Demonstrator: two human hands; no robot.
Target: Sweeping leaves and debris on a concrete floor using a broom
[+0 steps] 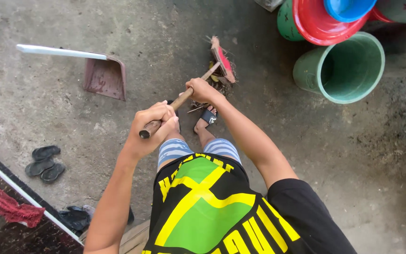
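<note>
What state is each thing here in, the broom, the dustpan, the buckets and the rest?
Broom: head down on the floor, debris at its bristles.
Left hand: closed around the handle's top end.
Right hand: closed around the handle lower down.
Dustpan: lying on the floor, untouched.
Green bucket: on its side, empty.
Red basin: stacked among other tubs.

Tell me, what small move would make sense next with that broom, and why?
Probably a short sweep toward the dustpan. Both hands grip the wooden handle, the left hand at its top end, the right hand lower down. The broom head rests on the concrete floor beside a small heap of debris near the person's feet, and the dustpan lies open a little way off.
</note>
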